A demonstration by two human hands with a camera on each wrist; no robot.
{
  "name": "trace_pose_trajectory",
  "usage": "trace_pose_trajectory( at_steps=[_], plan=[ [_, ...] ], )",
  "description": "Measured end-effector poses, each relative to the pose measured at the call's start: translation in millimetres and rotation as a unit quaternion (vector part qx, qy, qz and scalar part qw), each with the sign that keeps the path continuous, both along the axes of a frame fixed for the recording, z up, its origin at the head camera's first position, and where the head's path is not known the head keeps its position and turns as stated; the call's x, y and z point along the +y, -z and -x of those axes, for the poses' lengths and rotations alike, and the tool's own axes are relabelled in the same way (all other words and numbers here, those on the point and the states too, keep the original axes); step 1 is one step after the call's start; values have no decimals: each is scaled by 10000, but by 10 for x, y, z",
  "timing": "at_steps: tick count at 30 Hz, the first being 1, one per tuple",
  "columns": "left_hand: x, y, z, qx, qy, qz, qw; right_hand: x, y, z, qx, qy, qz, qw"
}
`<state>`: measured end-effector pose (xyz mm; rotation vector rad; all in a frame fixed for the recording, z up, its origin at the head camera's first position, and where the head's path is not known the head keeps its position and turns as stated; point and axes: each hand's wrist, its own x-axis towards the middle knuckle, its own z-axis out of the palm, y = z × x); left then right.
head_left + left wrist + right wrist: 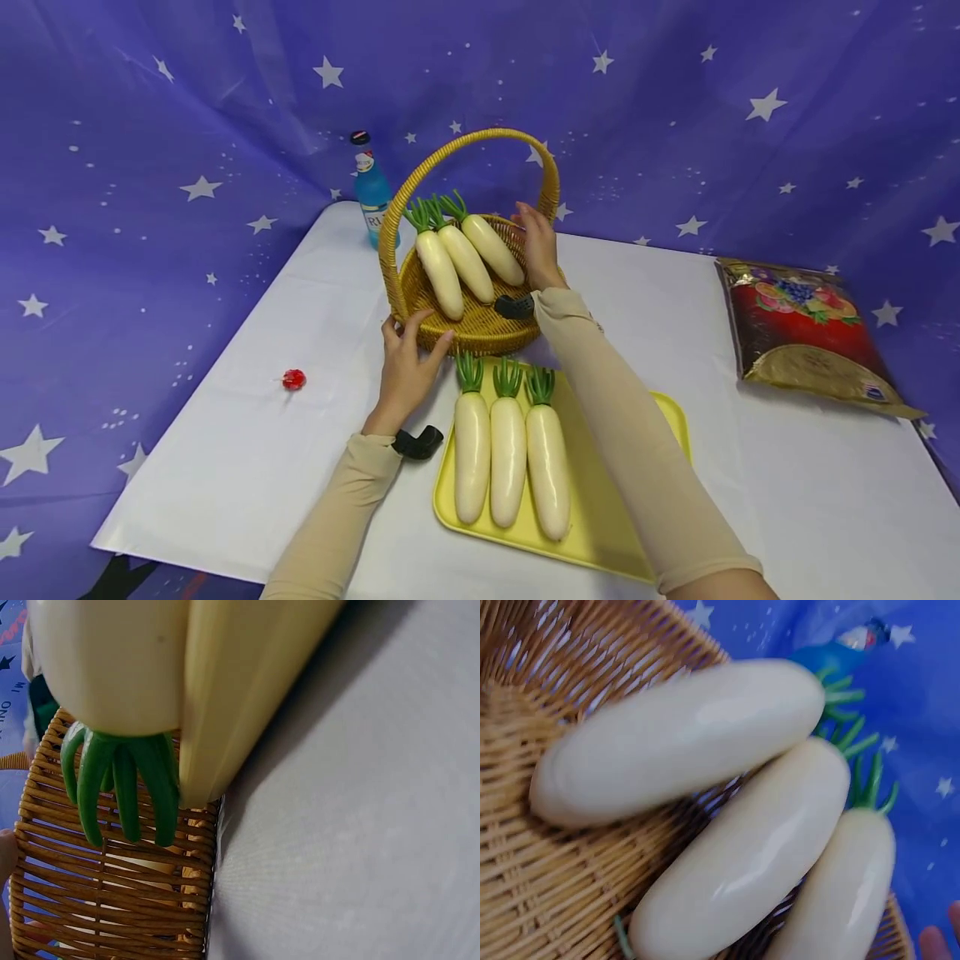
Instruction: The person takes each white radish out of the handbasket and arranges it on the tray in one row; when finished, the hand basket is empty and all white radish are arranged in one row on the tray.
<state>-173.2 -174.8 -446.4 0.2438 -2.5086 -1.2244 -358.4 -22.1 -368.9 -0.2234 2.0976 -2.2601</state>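
Person's L grip (pixel 405 375), fingers spread & unclenched, touches front-left side of a wicker basket (pixel 483 343); R grip (pixel 540 250), fingers fairly straight, rests at its right side. Btwn the grips, 3 daikon in basket (pixel 465 262) lie side by side, green tops toward the far-left rim. Just nearer than L grip & to its right, 3 more daikon on tray (pixel 507 462) lie in a row, tops nr basket. R sleeve (pixel 622 433) crosses the yellow tray (pixel 592 508), hiding part of it. Beyond L grip: blue bottle (pixel 372 196), partly behind the basket handle (pixel 487 136). Left of L grip: red lollipop (pixel 294 380) on white tabletop (pixel 225 483). Well right of R grip: fruit-print bag (pixel 810 333).
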Motion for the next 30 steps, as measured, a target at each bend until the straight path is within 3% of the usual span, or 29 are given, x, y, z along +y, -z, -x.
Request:
trace_pose_trajectory(
  at_steps=[6, 14, 19, 23, 27, 30],
  plan=[
    [37, -3, -2, 38, 7, 25, 10000, 60, 118, 50, -318, -413, -496, 9974],
    [21, -9, -6, 33, -40, 75, 10000, 70, 100, 20, -810, -1127, -728, 9876],
    [15, -8, -4, 1, -39, 21, 10000, 84, 12, -89, -1404, -1592, -873, 9733],
    [16, -12, -7, -19, -36, 8, 10000, 88, 32, -101, -1853, -1930, -1021, 9581],
    [18, -19, -9, 44, -36, 13, 10000, 85, 125, -39, -1991, -2261, -1264, 9451],
    [19, -23, -6, 67, -25, 27, 10000, 85, 177, -9, -1829, -2453, -1485, 9404]
  ],
)
